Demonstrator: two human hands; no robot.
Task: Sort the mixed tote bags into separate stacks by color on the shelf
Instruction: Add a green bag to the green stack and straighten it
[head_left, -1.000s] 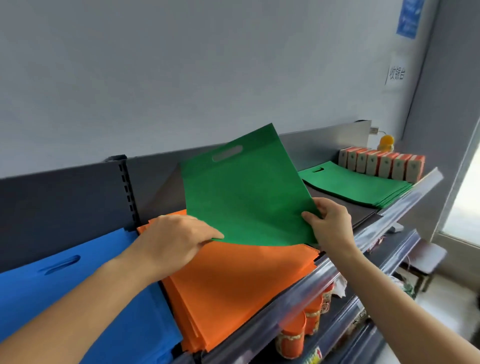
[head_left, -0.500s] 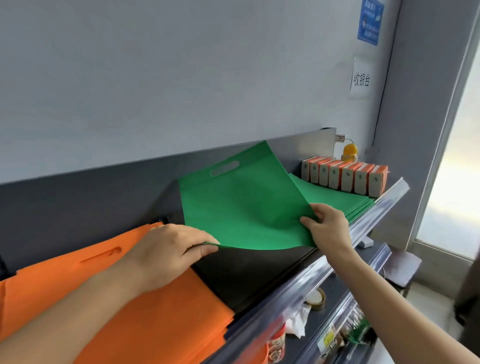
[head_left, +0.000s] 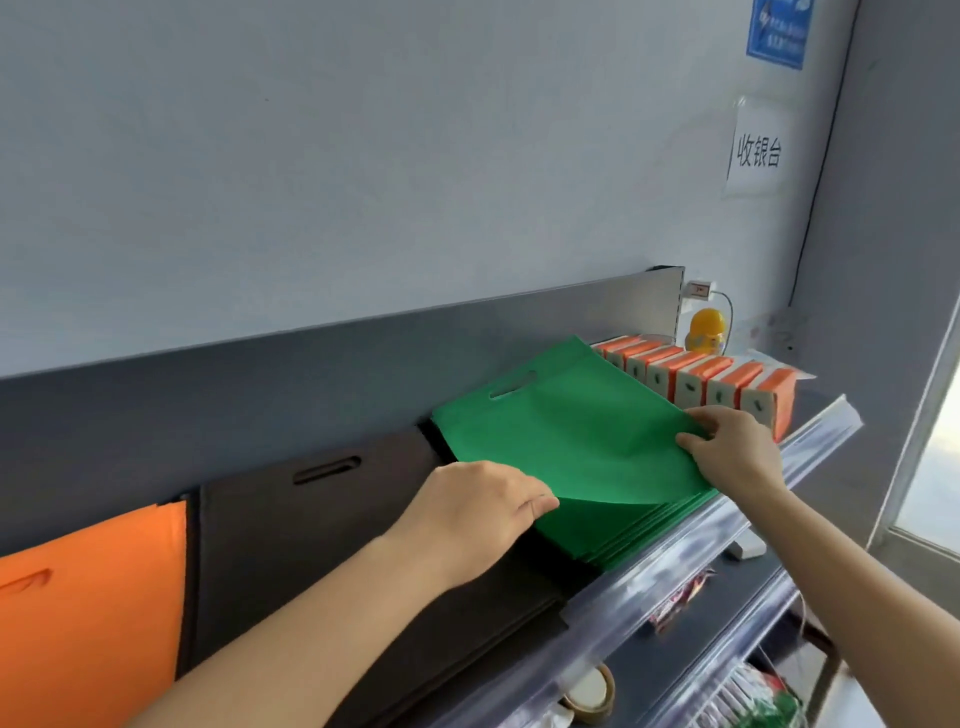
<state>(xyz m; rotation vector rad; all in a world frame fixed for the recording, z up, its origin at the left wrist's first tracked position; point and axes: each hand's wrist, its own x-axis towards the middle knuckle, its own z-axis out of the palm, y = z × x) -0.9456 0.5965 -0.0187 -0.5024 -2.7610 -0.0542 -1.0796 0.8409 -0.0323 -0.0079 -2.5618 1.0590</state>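
A green tote bag (head_left: 566, 431) with a cut-out handle lies almost flat over the green stack (head_left: 628, 535) on the top shelf. My left hand (head_left: 483, 514) pinches its near left corner. At its right edge my right hand (head_left: 732, 452) pinches it, close to the row of boxes. Left of the green stack lies a black stack (head_left: 311, 525), and an orange stack (head_left: 88, 608) sits at the far left.
A row of orange-and-white boxes (head_left: 696, 379) and a yellow toy (head_left: 705, 329) stand at the shelf's right end. The clear shelf rail (head_left: 691, 561) runs along the front. Lower shelves hold a tape roll (head_left: 592, 693) and packets. A grey wall rises behind.
Both hands carried the green bag to the right, from above the orange stack past the black stack, and lowered it onto the green stack. The view turned right.
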